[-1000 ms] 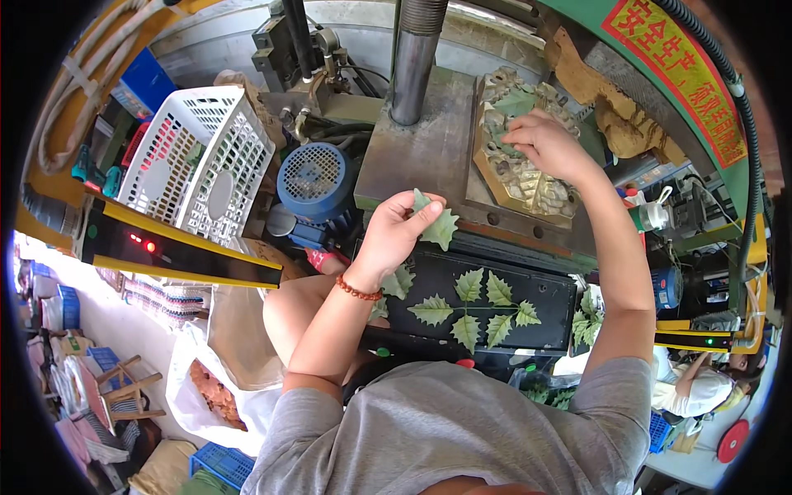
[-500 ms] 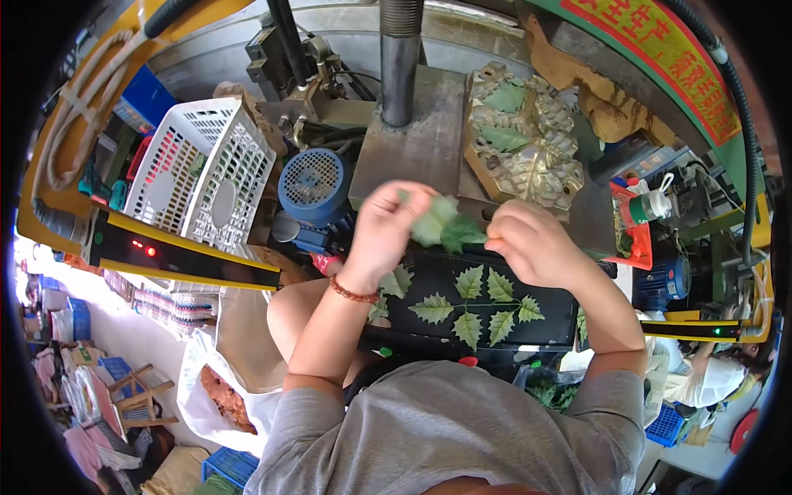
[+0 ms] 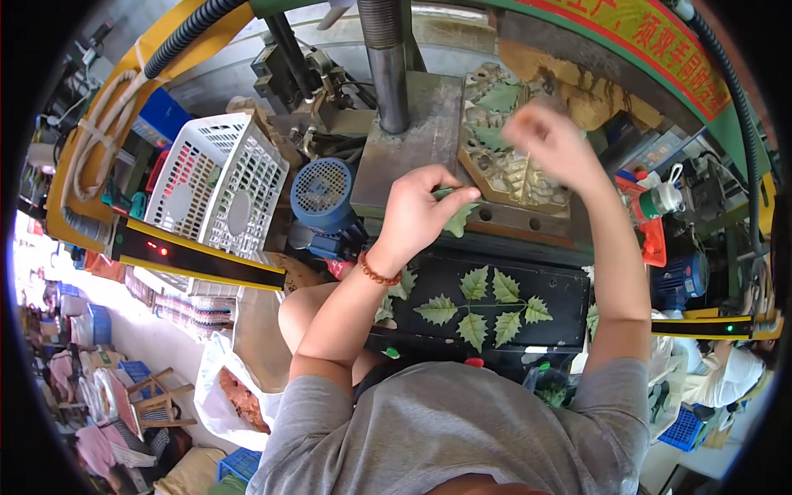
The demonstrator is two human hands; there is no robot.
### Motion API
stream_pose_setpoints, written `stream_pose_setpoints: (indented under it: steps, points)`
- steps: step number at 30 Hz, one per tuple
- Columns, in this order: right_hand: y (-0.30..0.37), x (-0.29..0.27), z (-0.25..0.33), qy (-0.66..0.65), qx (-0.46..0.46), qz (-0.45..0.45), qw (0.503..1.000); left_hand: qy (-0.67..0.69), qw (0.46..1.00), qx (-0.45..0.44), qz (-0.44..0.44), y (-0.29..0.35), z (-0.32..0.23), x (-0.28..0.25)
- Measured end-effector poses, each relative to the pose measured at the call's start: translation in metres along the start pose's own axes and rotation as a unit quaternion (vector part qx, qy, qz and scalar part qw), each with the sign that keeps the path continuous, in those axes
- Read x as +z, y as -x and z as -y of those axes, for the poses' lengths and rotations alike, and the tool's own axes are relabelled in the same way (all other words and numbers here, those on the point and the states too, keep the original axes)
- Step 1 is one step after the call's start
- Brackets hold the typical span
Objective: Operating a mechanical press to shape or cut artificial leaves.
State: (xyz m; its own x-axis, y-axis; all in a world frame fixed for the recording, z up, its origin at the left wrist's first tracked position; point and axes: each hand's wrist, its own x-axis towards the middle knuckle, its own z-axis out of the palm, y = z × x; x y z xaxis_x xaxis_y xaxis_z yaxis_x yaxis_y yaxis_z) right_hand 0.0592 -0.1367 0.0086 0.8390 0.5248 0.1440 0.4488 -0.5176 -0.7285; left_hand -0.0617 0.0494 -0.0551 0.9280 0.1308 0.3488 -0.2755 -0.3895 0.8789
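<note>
Just in front of the press plate, my left hand (image 3: 417, 214) pinches a green artificial leaf (image 3: 459, 219) between thumb and fingers. A beaded bracelet (image 3: 379, 269) circles that wrist. Over the brass-coloured leaf mould (image 3: 528, 180) is my right hand (image 3: 557, 144), smeared by motion; whether it holds anything is hidden. Two green leaf pieces lie in the mould's left part: an upper leaf (image 3: 500, 98) and a lower leaf (image 3: 492, 137), the second close to my right fingers. Nearer me, a flat spray of jagged green leaves (image 3: 473, 328) rests on a black surface (image 3: 553, 285).
A steel column (image 3: 394, 91) rises from the press plate (image 3: 412, 153). To the left stand a white perforated basket (image 3: 264, 177) and a blue motor (image 3: 322, 191). Black-and-yellow sensor bars (image 3: 198, 257) flank both sides. An orange-red basket (image 3: 653, 241) is at right.
My right hand has moved away from my left, up and forward over the mould. My left hand keeps a leaf and is slightly lower. The view has shifted slightly.
</note>
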Motion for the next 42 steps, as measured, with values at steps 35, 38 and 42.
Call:
stream_pose_setpoints:
  steps: [35, 38, 42]
  points:
    - [0.121, 0.061, 0.016, 0.110, -0.391, -0.179, 0.896, 0.379, 0.895, -0.208, -0.111, 0.018, 0.022, -0.012]
    - [0.121, 0.063, 0.014, -0.025, -0.292, -0.251, 0.922, 0.492, 0.856, -0.102, -0.125, 0.021, 0.037, -0.005]
    - [0.112, 0.080, -0.004, -0.410, 0.035, -0.230, 0.882, 0.302, 0.948, -0.043, -0.095, 0.035, -0.016, 0.052]
